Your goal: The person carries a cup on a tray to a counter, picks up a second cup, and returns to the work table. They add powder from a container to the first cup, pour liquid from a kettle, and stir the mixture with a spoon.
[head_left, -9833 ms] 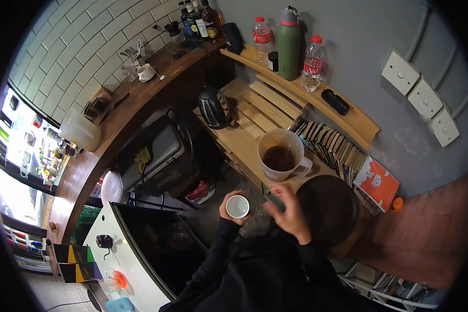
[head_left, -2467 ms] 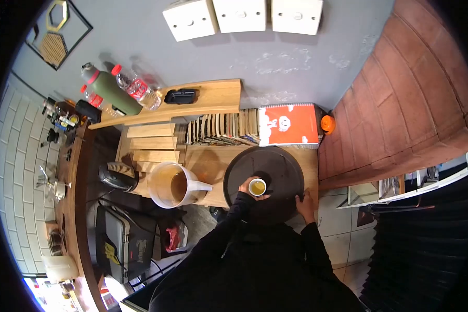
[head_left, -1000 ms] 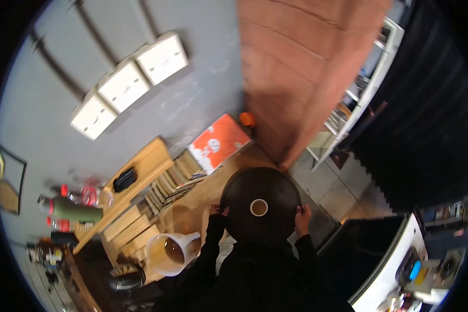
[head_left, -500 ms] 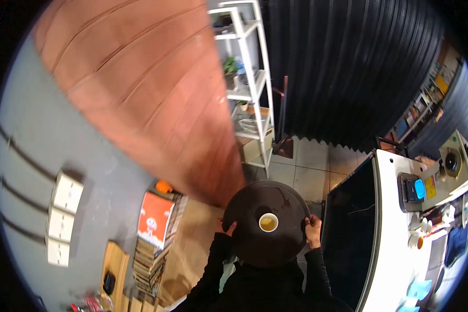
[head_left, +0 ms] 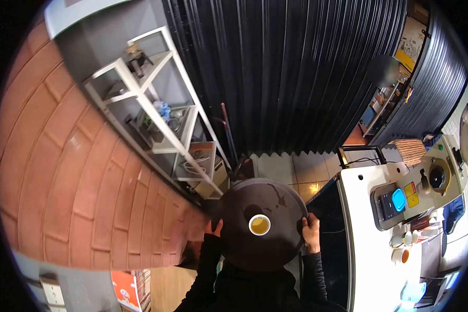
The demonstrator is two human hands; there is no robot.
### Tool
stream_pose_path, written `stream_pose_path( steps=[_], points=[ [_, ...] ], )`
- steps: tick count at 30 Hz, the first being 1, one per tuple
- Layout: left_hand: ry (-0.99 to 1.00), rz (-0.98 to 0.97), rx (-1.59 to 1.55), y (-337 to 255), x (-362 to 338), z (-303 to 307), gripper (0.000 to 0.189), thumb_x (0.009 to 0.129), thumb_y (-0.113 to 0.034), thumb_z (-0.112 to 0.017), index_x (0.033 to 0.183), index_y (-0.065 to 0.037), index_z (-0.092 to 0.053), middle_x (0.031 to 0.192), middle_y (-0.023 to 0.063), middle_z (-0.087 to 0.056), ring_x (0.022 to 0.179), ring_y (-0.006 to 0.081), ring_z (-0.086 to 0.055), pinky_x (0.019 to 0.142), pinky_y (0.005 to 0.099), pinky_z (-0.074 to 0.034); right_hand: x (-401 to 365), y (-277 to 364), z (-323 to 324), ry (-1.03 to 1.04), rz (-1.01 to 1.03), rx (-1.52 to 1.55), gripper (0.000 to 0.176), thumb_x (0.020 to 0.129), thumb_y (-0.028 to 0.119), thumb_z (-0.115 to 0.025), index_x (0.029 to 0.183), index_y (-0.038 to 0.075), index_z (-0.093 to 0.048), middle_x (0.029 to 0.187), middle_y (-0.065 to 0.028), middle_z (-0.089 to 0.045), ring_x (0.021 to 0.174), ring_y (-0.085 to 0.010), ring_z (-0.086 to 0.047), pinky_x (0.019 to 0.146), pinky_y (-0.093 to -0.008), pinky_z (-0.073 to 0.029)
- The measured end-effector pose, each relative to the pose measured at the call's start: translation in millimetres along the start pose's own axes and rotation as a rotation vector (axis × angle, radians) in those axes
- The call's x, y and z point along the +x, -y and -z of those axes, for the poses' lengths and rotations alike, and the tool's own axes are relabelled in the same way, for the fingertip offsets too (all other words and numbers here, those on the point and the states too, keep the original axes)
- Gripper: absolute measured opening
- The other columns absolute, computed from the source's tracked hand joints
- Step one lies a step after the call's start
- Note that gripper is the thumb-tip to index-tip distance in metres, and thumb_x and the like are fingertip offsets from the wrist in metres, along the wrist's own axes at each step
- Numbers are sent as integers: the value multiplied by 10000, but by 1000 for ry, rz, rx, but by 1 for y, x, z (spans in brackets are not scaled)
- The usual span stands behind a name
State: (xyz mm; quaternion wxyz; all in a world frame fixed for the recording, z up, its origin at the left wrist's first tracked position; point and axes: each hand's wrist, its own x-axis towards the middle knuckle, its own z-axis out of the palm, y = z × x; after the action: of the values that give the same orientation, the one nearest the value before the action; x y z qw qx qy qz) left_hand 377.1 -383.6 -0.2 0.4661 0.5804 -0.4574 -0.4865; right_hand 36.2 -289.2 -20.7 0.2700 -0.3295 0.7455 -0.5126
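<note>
A round dark serving tray is held level in front of my body, with wet marks on its far right part. On it, near the middle, stands a small white cup with yellowish liquid inside. My left hand grips the tray's left edge, thumb on top and the other fingers mostly hidden beneath. At the right edge my right hand is closed around the rim. Neither hand touches the cup.
A brick wall rises on the left, beside a white shelf rack. Ahead hangs a black corrugated partition. Along the right runs a white counter with a scale, a grinder-like machine and several cups.
My view has swung and moved forward past the brick wall's corner; the rack and counter appear shifted left. Both hands still hold the tray, and the cup stays on it.
</note>
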Motion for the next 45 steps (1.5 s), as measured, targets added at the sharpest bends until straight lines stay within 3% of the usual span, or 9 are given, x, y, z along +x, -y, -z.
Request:
stream_pose_path(
  steps=[3, 7, 10, 17, 20, 26, 32, 34, 45],
  points=[
    [91, -75, -12, 5, 50, -21, 483, 901, -341, -652, 1247, -15, -563, 1154, 159, -637, 1034, 286, -619, 851, 388, -495, 27, 3, -3, -75, -68, 60, 412, 952, 106, -592, 1292, -46, -415, 1253, -175, -538, 1166, -223, -513, 989, -325, -409],
    [111, 14, 252, -53, 104, -62, 415, 889, -359, -661, 1112, -10, -633, 1033, 137, -676, 959, 263, -645, 777, 394, -507, 64, 24, -13, -163, -108, 56, 440, 952, 105, -590, 1320, -41, -398, 1284, -183, -524, 1198, -231, -500, 1012, -338, -402],
    [222, -262, 174, -21, 181, -88, 404, 877, -360, -671, 1081, -12, -645, 994, 126, -687, 933, 259, -652, 782, 382, -506, 101, 26, -27, -194, -160, 85, 458, 953, 98, -585, 1340, -40, -383, 1315, -180, -508, 1217, -237, -488, 1030, -343, -391],
    [348, -231, 254, -32, 318, -165, 374, 838, -333, -711, 1041, -23, -662, 940, 104, -692, 868, 246, -661, 793, 368, -501, 171, 75, -55, -409, -200, 237, 449, 954, 96, -587, 1341, -32, -400, 1313, -163, -507, 1197, -226, -498, 1022, -329, -388],
    [491, -149, 352, -84, 343, -184, 332, 835, -283, -729, 1040, -29, -668, 931, 71, -686, 845, 177, -638, 780, 332, -498, 182, 54, -61, -530, -230, 11, 460, 952, 120, -599, 1342, -32, -407, 1265, -148, -526, 1150, -211, -514, 1000, -317, -399],
    [594, -240, 309, -106, 402, -263, 346, 818, -322, -747, 999, -36, -677, 885, 59, -689, 816, 181, -641, 756, 335, -497, 237, 47, -56, -616, -93, 113, 145, 945, 111, -602, 1027, 5, -545, 885, -10, -551, 819, -77, -485, 677, -247, -397],
    [627, -246, 376, -114, 442, -364, 381, 797, -375, -759, 962, -39, -686, 877, 70, -692, 815, 189, -645, 752, 344, -498, 296, 38, -34, -788, -184, 98, 373, 950, 169, -616, 1251, -16, -499, 1101, -73, -564, 987, -130, -520, 846, -262, -433],
    [703, -196, 377, -135, 447, -400, 388, 783, -382, -767, 944, -38, -688, 870, 85, -692, 801, 209, -648, 738, 357, -497, 317, 71, -18, -746, -297, 24, 521, 968, 263, -564, 1360, -47, -415, 1336, -237, -477, 1236, -318, -483, 1028, -391, -388],
    [923, -194, 344, -175, 493, -648, 422, 774, -395, -774, 948, -24, -675, 961, 110, -690, 846, 221, -638, 753, 358, -494, 454, 103, 91, -999, -155, -42, 241, 937, 125, -555, 1076, -70, -523, 935, -175, -586, 881, -238, -552, 810, -338, -441]
  ],
)
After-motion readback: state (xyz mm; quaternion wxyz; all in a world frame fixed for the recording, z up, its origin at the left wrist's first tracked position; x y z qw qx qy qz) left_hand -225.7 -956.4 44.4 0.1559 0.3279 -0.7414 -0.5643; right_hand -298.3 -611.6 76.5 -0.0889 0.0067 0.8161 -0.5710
